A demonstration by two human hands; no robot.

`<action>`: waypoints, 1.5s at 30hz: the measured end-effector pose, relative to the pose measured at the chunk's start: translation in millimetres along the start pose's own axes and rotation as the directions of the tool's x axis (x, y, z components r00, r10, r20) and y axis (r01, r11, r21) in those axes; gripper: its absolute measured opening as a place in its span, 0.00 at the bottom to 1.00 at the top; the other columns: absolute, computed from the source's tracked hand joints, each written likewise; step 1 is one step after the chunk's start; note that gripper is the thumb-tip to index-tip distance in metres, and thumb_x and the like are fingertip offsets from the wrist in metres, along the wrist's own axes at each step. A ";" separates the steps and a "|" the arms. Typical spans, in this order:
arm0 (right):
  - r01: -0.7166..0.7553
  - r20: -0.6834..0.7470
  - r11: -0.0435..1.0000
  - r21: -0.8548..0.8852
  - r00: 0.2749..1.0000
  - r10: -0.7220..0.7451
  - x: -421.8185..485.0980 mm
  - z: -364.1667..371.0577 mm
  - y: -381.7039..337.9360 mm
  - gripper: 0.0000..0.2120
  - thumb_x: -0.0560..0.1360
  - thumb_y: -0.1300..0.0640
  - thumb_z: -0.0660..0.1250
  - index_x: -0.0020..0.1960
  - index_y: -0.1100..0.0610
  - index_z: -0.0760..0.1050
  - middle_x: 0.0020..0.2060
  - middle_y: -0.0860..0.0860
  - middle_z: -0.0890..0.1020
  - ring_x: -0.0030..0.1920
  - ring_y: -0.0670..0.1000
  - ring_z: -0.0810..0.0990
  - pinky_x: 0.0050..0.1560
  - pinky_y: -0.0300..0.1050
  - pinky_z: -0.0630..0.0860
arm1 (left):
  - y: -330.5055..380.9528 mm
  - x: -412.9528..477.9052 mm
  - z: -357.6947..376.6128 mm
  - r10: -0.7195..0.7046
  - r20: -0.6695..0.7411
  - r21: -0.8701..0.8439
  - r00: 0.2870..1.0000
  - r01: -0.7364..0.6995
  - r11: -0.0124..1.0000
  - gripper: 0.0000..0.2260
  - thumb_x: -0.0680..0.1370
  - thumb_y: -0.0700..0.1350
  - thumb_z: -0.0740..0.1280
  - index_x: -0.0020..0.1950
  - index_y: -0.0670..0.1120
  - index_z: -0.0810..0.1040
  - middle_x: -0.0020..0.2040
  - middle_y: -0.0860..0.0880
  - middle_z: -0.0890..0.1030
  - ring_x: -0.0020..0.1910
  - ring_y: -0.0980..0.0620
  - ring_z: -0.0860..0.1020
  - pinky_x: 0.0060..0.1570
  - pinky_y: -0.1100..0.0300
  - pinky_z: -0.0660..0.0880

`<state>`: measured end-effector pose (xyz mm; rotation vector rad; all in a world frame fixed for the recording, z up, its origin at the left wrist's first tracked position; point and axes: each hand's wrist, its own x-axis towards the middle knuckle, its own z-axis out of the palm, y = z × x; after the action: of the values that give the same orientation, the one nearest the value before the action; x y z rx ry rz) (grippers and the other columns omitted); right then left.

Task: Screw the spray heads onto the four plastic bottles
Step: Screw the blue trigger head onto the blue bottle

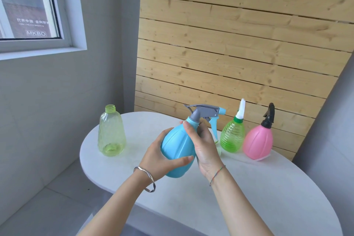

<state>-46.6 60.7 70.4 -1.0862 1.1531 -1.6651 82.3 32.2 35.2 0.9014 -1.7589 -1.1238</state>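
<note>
A white oval table [249, 188] stands before a pine-slat wall [239, 34]. Above it, the left hand [162, 157] cups the blue bottle [177, 149], tilted right, while the right hand [203, 145] grips its neck; the grey spray head [205, 111] points right.

Head view — looking down, close over table [249, 188].

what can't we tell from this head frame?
- Blue bottle collar thread: covered by right hand, so tightness unknown.
- Fourth spray head: a pale piece behind that hand, mostly hidden.
- Pink bottle and green ribbed bottle heads: seating too small to judge.
</note>
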 end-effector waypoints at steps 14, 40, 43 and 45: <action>-0.043 0.125 0.999 -0.022 0.991 0.045 0.0 -6.2 -8.4 0.18 0.71 0.45 0.69 0.59 0.49 0.77 0.58 0.46 0.82 0.58 0.43 0.80 0.63 0.45 0.73 | 1.3 0.7 0.7 -0.016 -0.004 -0.014 1.000 0.016 1.000 0.36 0.55 0.61 0.77 0.61 0.61 0.70 0.53 0.57 0.80 0.51 0.59 0.80 0.48 0.62 0.79; -0.081 0.050 0.994 0.074 0.996 0.078 1.0 -14.3 -7.5 0.27 0.65 0.50 0.72 0.59 0.63 0.76 0.50 0.52 0.85 0.56 0.52 0.80 0.67 0.54 0.72 | 0.0 -0.7 1.3 -0.071 0.099 0.000 0.993 0.071 0.997 0.32 0.56 0.61 0.76 0.58 0.63 0.71 0.51 0.59 0.81 0.48 0.63 0.80 0.43 0.68 0.77; -0.083 0.144 0.996 0.036 0.987 0.077 0.5 -17.1 -9.8 0.23 0.69 0.48 0.68 0.61 0.56 0.77 0.55 0.49 0.84 0.64 0.49 0.78 0.68 0.49 0.70 | 1.5 0.6 0.0 -0.097 0.115 -0.037 0.989 0.101 0.994 0.31 0.56 0.61 0.76 0.57 0.62 0.72 0.51 0.57 0.82 0.47 0.61 0.81 0.44 0.66 0.77; -0.072 0.150 0.996 0.047 0.987 0.064 1.4 -18.1 -9.9 0.21 0.69 0.49 0.67 0.61 0.55 0.77 0.57 0.49 0.84 0.63 0.47 0.78 0.68 0.47 0.70 | 1.8 1.5 -1.8 -0.103 0.131 -0.049 0.986 0.110 0.993 0.32 0.56 0.61 0.76 0.58 0.61 0.72 0.51 0.56 0.82 0.48 0.59 0.82 0.45 0.64 0.78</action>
<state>-65.6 66.4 76.3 -1.1058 1.0342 -1.5273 83.1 30.9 37.8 0.9158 -1.7899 -1.3204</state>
